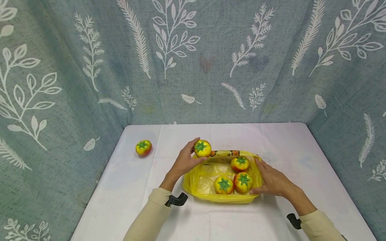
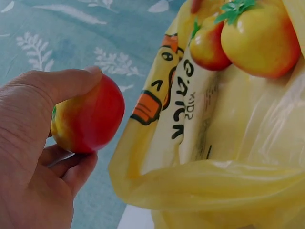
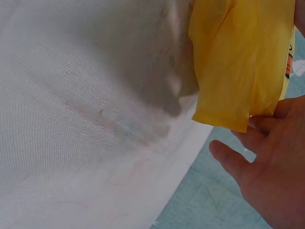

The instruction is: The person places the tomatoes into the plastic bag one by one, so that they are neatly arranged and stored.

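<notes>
A yellow-and-red toy tomato (image 1: pixel 202 148) with a green star-shaped top is in my left hand (image 1: pixel 184 160), pinched between thumb and fingers. It is held up at the left back rim of a yellow plastic bag (image 1: pixel 199 182), which lies with its mouth open. In the left wrist view the red side of that tomato (image 2: pixel 102 114) faces the bag. Inside the bag sit three more toy tomatoes, one at the back (image 1: pixel 240 164) and two (image 1: pixel 223 185) in front. My right hand (image 1: pixel 275 179) holds the bag's right side, thumb at the front rim and fingers along the outside.
Another toy tomato (image 1: pixel 143 148) lies alone on the white table (image 1: pixel 120 197), toward its back left corner. A teal curtain (image 1: pixel 208 100) with white leaf prints hangs behind the table and along both sides. Black straps (image 1: pixel 176 199) are on both wrists.
</notes>
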A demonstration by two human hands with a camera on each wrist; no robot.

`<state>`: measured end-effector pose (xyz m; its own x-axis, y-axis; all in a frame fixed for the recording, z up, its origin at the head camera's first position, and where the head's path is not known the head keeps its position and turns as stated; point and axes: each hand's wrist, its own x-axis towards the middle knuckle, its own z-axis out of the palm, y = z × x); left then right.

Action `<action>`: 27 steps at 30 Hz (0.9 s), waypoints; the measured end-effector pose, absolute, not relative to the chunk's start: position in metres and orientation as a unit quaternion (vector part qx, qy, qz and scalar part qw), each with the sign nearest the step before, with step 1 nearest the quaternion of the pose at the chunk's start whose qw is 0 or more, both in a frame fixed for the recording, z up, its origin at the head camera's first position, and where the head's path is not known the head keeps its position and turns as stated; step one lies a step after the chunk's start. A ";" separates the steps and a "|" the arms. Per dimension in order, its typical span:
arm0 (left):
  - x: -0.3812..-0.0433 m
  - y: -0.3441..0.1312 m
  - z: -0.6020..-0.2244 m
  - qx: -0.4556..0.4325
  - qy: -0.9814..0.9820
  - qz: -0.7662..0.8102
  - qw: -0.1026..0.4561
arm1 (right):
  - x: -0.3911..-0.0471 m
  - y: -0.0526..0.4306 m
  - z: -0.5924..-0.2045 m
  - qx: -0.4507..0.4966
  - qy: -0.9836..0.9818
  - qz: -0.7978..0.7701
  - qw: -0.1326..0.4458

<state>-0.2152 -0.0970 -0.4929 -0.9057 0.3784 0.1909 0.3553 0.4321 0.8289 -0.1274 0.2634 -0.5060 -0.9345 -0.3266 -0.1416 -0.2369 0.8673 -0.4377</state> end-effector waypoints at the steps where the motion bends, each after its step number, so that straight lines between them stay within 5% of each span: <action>1: -0.215 -0.096 -0.493 0.218 0.846 0.486 0.014 | -0.127 0.264 -0.506 -0.147 0.960 -0.212 0.106; 27: -0.201 -0.072 -0.493 0.265 0.833 0.482 0.054 | -0.127 0.264 -0.505 -0.147 0.961 -0.209 0.103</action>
